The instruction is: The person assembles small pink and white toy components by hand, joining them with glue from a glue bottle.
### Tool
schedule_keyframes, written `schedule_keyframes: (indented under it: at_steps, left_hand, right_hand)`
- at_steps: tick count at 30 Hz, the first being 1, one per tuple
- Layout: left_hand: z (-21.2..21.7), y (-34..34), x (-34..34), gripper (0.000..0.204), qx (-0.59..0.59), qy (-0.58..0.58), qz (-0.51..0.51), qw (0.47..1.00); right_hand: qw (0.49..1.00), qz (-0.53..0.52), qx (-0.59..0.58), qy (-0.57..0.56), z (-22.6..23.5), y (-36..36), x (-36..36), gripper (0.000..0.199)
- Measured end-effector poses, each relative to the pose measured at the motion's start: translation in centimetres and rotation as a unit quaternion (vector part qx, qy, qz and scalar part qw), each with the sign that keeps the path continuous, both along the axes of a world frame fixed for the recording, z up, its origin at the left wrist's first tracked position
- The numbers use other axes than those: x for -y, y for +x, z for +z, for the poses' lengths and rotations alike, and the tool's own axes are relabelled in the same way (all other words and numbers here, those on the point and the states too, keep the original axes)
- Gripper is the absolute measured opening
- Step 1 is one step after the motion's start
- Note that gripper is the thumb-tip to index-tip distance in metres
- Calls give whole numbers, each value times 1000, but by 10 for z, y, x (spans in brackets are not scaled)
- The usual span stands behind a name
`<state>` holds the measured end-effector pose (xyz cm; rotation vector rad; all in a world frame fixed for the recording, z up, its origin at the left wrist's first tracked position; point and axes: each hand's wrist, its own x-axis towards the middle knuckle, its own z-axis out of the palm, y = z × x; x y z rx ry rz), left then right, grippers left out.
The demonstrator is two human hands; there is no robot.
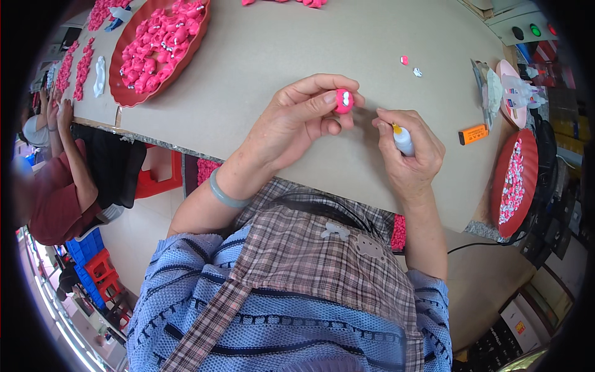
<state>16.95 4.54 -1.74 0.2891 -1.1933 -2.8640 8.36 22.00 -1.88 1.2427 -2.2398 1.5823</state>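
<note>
My left hand (291, 121) pinches a small round pink piece (343, 108) with white patches on its front between thumb and fingertips, above the table (297, 152). Just to its right, my right hand (423, 146) is closed round a small white squeeze bottle (404, 142) with a yellowish nozzle. The nozzle points up and left and is apart from the pink piece. Farther off on the table lie a tiny pink-and-white piece (404, 60) and a small white-and-grey piece (418, 72).
A red scalloped tray (115, 84) heaped with pink figures stands far left. Another red tray (532, 158) with small pink-and-white bits is at right, near an orange box (473, 134) and a pink dish (519, 115) with clear bottles. A co-worker in a dark red shirt (59, 198) sits at left.
</note>
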Motion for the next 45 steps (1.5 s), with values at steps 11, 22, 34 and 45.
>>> schedule_keyframes:
  at_steps: [11,22,34,45]
  left_hand:
    - [-7,-2,5,34,-30,144,-24,989]
    - [-10,-4,5,25,-44,105,-54,992]
    - [-1,-1,14,20,-34,90,-20,995]
    - [55,20,157,24,10,-868,286,406]
  right_hand:
    - [998,5,0,59,5,1,-1,18]
    - [997,4,-7,80,6,1,0,20]
    - [998,4,-40,55,11,4,6,27]
    - [997,18,-42,69,14,6,6,29]
